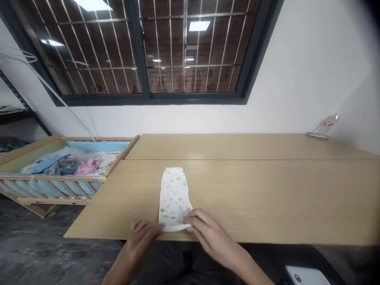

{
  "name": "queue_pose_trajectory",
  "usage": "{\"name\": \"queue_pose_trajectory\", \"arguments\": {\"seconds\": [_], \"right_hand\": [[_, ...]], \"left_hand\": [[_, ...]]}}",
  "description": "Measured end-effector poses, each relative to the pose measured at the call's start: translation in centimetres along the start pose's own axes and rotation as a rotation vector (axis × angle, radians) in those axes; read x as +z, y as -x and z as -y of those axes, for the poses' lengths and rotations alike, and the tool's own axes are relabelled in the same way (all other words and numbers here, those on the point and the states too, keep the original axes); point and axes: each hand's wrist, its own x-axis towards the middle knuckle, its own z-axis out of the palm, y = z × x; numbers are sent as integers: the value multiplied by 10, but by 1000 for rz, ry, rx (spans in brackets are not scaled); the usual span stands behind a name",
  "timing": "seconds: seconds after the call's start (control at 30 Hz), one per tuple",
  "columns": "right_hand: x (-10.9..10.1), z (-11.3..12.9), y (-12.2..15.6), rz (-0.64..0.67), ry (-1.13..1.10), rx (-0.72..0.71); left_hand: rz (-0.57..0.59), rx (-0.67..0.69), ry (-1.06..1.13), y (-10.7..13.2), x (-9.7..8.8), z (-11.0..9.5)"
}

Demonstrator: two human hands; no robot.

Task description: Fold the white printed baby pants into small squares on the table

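Note:
A white cloth piece (174, 194) with small green and grey prints, perhaps a baby garment, lies flat on the wooden table near its front edge. It is folded into a long narrow shape, and its near end is turned up into a thick white band. My left hand (142, 239) pinches the near left corner, thumb and fingers closed on the band. At the near right corner, my right hand (209, 234) grips the cloth between thumb and fingers. Part of the right edge is hidden under those fingers.
The light wooden table (267, 190) reaches the wall below a barred window (190, 99). At its far right corner stands a clear plastic package (326, 126). A wooden crib (53, 180) with blue and pink cloths is on the left. A white phone (307, 276) lies below the table's edge.

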Motion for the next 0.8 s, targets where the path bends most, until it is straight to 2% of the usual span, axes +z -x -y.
{"name": "queue_pose_trajectory", "arguments": {"seconds": [0.1, 0.2, 0.33, 0.4, 0.5, 0.6, 0.7, 0.8], "right_hand": [[-12, -14, -31, -55, -11, -6], [-17, -40, -72, -140, -36, 0], [-8, -90, -128, -242, -97, 88], [1, -118, -150, -241, -112, 147], [15, -155, -176, -226, -79, 217], [28, -180, -191, -217, -32, 285], [38, -195, -198, -216, -10, 316], [46, -202, -199, -223, 1, 325]], "left_hand": [[-63, -60, -52, -43, -6, 18], [-54, -198, -91, -91, -6, 39], [90, -433, -114, -144, 6, 70], [145, -507, -140, -163, 17, 85], [181, -559, -178, -183, 40, 104], [238, -606, -214, -192, 63, 117], [290, -652, -246, -193, 80, 123], [322, -684, -276, -189, 88, 124]]}}
